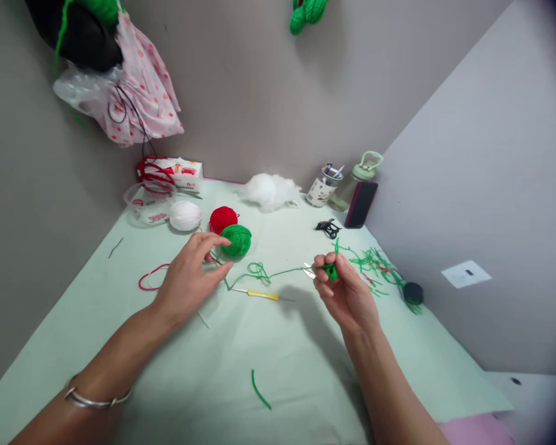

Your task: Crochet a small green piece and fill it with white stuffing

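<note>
My right hand [349, 296] is closed on a small green crochet piece [332, 271], pinched between thumb and fingers. A strand of green yarn [285, 271] runs left from it, with a loose loop on the table, toward the green yarn ball [236, 241]. Beside that ball is my left hand [188, 272], thumb and fingers apart; whether its fingertips touch the ball I cannot tell. Between the hands lies a crochet hook [263, 295] with a yellow handle. Scissors [309, 271] lie partly hidden behind my right hand.
Red [222, 219] and white yarn balls [185, 216] sit behind my left hand. White stuffing [271, 191], a pen cup [323, 187], a bottle [347, 190] and a phone [361, 205] line the back. Green yarn scraps [370, 261] and a black claw clip [328, 228] lie to the right.
</note>
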### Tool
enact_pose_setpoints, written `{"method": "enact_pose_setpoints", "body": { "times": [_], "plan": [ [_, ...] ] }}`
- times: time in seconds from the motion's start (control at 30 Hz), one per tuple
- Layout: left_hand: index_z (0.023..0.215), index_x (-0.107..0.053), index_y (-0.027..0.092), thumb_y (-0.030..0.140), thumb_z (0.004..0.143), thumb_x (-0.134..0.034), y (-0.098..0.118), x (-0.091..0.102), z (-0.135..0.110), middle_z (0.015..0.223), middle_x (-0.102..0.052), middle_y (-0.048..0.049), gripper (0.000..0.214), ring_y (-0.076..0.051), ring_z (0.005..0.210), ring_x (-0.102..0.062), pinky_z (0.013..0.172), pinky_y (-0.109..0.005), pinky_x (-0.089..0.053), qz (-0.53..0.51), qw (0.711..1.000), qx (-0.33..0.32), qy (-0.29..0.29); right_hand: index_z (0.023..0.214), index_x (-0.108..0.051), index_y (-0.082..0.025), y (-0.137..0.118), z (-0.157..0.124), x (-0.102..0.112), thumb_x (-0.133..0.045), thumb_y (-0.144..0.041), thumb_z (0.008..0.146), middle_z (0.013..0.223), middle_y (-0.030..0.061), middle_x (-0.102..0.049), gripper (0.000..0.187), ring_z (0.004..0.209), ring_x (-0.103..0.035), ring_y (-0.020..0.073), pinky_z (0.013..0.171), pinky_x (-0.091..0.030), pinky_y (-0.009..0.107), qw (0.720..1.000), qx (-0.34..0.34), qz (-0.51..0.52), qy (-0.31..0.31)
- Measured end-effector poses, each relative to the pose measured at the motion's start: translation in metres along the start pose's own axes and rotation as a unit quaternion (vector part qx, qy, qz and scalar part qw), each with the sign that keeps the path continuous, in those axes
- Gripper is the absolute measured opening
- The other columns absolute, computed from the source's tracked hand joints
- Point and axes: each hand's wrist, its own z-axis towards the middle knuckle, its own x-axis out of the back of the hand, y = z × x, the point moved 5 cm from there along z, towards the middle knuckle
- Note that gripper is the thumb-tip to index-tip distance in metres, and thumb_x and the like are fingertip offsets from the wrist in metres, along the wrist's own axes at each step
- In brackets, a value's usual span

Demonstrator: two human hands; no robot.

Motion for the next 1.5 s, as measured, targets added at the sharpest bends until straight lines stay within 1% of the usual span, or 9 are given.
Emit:
{"method": "enact_pose_setpoints", "body": {
  "times": [0.13, 0.23, 0.37, 0.5, 0.63, 0.77, 1.07, 1.23, 1.5],
  "plan": [
    [0.108, -0.072, 0.026, 0.031, 0.092, -0.064, 0.005, -0.017, -0.009, 0.123, -0.068, -0.0051, 0.019, -0.020, 0.086, -0.061, 0.082, -0.035, -0.052, -0.018, 0.999, -0.031, -0.041, 0.075, -0.070, -0.025, 0.004, -0.003, -0.009, -0.092, -0.047, 0.070, 0.072, 0.0013, -0.066, 0.031, 0.058, -0.050, 0.0125, 0.044, -0.037, 0.022, 0.999, -0.019, -0.019, -0.028],
    [0.109, -0.072, 0.025, 0.026, 0.095, -0.062, 0.010, -0.035, -0.017, 0.121, -0.072, -0.0064, 0.017, -0.025, 0.108, -0.065, 0.097, -0.041, -0.053, -0.033, 0.992, -0.081, -0.093, 0.075, -0.069, -0.024, 0.004, -0.008, -0.017, -0.091, -0.047, 0.074, 0.066, -0.0008, -0.062, 0.032, 0.057, -0.052, 0.0128, 0.047, -0.042, 0.024, 0.997, -0.014, -0.012, -0.069],
    [0.122, -0.072, 0.025, 0.015, 0.094, -0.061, 0.016, -0.059, -0.028, 0.138, -0.070, -0.0091, 0.032, -0.029, 0.135, -0.058, 0.118, -0.051, -0.043, -0.044, 0.971, -0.166, -0.169, 0.074, -0.065, -0.025, -0.001, -0.017, -0.026, -0.088, -0.047, 0.080, 0.061, -0.0041, -0.052, 0.033, 0.052, -0.046, 0.0116, 0.050, -0.044, 0.026, 0.991, 0.009, 0.008, -0.137],
    [0.099, -0.076, 0.024, 0.016, 0.093, -0.063, 0.014, -0.071, -0.032, 0.140, -0.070, -0.0087, 0.017, -0.031, 0.142, -0.052, 0.119, -0.052, -0.040, -0.057, 0.966, -0.137, -0.214, 0.072, -0.060, -0.028, -0.010, -0.022, -0.025, -0.085, -0.052, 0.083, 0.060, -0.0058, -0.037, 0.036, 0.051, -0.036, 0.0122, 0.047, -0.040, 0.026, 0.988, 0.041, 0.016, -0.149],
    [0.087, -0.067, 0.023, 0.025, 0.095, -0.062, 0.013, -0.066, -0.032, 0.132, -0.073, -0.0093, 0.010, -0.030, 0.131, -0.060, 0.111, -0.048, -0.044, -0.158, 0.959, -0.014, -0.234, 0.074, -0.060, -0.029, -0.019, -0.019, -0.012, -0.085, -0.050, 0.083, 0.064, -0.0054, -0.031, 0.034, 0.054, -0.034, 0.0133, 0.046, -0.039, 0.025, 0.992, 0.077, 0.029, -0.093],
    [0.092, -0.057, 0.022, 0.035, 0.100, -0.061, 0.017, -0.069, -0.039, 0.128, -0.075, -0.0101, 0.016, -0.022, 0.106, -0.069, 0.093, -0.038, -0.051, -0.326, 0.889, 0.106, -0.303, 0.076, -0.061, -0.029, -0.019, -0.017, -0.007, -0.084, -0.048, 0.085, 0.066, -0.0050, -0.032, 0.031, 0.055, -0.035, 0.0131, 0.047, -0.042, 0.024, 0.993, 0.077, 0.040, -0.079],
    [0.108, -0.067, 0.019, 0.035, 0.091, -0.078, 0.014, -0.072, -0.043, 0.096, -0.071, -0.0026, 0.025, -0.012, 0.074, -0.061, 0.066, -0.027, -0.047, -0.386, 0.825, 0.142, -0.388, 0.082, -0.069, -0.027, -0.020, -0.006, 0.004, -0.094, -0.028, 0.077, 0.069, -0.0079, -0.053, 0.026, 0.062, -0.058, 0.0053, 0.058, -0.056, 0.010, 0.981, 0.048, 0.178, -0.063],
    [0.106, -0.069, 0.019, 0.029, 0.086, -0.082, 0.002, -0.069, -0.033, 0.083, -0.066, 0.0019, 0.026, -0.011, 0.067, -0.062, 0.064, -0.026, -0.048, -0.400, 0.831, 0.153, -0.354, 0.088, -0.069, -0.026, -0.028, 0.000, 0.013, -0.093, -0.023, 0.079, 0.071, -0.0106, -0.062, 0.026, 0.066, -0.065, 0.0018, 0.062, -0.059, 0.007, 0.972, 0.058, 0.215, -0.071],
    [0.098, -0.066, 0.019, 0.035, 0.085, -0.082, 0.004, -0.050, -0.024, 0.072, -0.060, 0.0050, 0.026, -0.009, 0.056, -0.056, 0.055, -0.024, -0.041, -0.327, 0.865, 0.119, -0.361, 0.089, -0.067, -0.023, -0.040, 0.002, 0.026, -0.086, -0.015, 0.085, 0.071, -0.0084, -0.062, 0.020, 0.065, -0.064, 0.0034, 0.059, -0.058, 0.010, 0.968, 0.099, 0.231, -0.009]
  ]
}}
